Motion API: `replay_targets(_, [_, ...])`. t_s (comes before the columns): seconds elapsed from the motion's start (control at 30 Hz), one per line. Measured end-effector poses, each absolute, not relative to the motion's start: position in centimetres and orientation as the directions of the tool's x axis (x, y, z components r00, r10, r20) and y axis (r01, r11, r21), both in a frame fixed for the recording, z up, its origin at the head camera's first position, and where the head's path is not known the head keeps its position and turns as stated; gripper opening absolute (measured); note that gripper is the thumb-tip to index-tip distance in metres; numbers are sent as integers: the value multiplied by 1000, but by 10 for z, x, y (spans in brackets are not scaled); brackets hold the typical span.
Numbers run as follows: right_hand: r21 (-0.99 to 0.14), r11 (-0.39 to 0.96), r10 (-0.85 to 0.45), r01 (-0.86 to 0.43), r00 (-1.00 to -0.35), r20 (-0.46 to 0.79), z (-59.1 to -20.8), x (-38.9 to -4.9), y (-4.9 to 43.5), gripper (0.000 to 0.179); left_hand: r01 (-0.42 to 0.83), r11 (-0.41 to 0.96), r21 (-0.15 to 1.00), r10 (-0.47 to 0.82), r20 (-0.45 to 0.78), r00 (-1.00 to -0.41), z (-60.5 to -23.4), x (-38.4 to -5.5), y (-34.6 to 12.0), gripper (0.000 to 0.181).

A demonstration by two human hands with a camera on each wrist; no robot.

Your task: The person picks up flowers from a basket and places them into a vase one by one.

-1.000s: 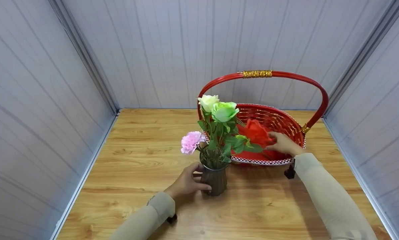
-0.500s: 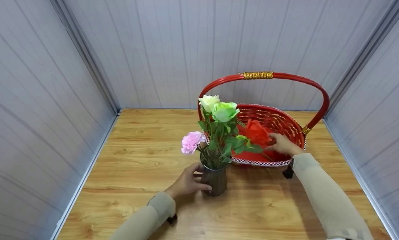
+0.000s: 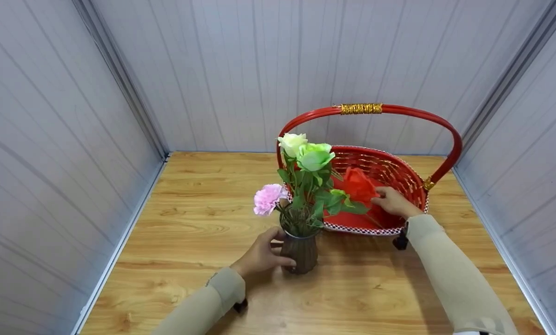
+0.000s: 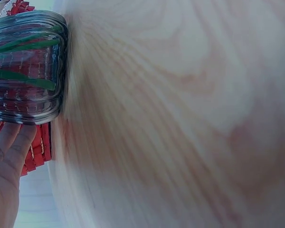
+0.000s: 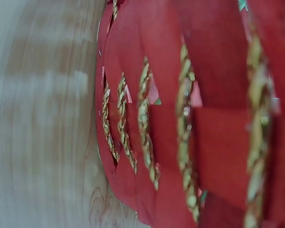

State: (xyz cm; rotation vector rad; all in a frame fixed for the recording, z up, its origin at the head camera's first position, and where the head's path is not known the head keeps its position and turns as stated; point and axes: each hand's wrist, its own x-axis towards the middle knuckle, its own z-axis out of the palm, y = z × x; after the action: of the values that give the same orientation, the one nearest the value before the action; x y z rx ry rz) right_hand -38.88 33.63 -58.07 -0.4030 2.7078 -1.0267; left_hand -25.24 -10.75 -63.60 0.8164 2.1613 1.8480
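Observation:
A clear, ribbed glass vase (image 3: 306,256) stands upright on the wooden table. It holds a pink carnation (image 3: 268,199), a cream rose (image 3: 292,143) and a green rose (image 3: 315,157) on leafy stems. My left hand (image 3: 259,253) grips the vase low on its left side, thumb in front; in the left wrist view its fingers (image 4: 13,147) lie along the glass. My right hand (image 3: 394,202) reaches into the red basket (image 3: 375,160) and holds a red flower (image 3: 359,186) at its right edge. The right wrist view shows just the basket's woven wall (image 5: 218,142), hiding that hand.
The basket's tall red handle (image 3: 436,118), wrapped in gold at the top, arches over the right forearm's reach. Pale panel walls (image 3: 222,79) enclose the table (image 3: 189,218) at the back and both sides. The vase stands just in front of the basket's left end.
The head view has shifted very slightly. Both hands, the vase and the red flower stay practically where they were.

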Motion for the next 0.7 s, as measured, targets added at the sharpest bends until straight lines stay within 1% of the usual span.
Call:
replay_targets(0.1, [-678, 713, -317, -176, -944, -89, -582, -390, 337, 21, 298, 92, 950, 512, 211, -833, -636, -252, -107, 57])
replay_targets(0.23, [-688, 701, -294, -188, -955, -40, -580, -391, 337, 15, 300, 101, 949, 508, 210, -835, -635, -252, -107, 57])
replay_targets(0.37, [-691, 696, -262, -195, -965, 9, -576, -390, 336, 16, 285, 92, 954, 507, 201, -838, -634, -252, -107, 57])
replay_targets(0.6, [-705, 692, -201, -156, -979, 20, -573, -386, 336, 22, 298, 95, 950, 510, 211, -834, -634, -253, -107, 57])
replay_targets(0.7, [-716, 679, -188, -162, -981, 43, -569, -384, 336, 23, 286, 86, 954, 512, 204, -835, -634, -253, -107, 57])
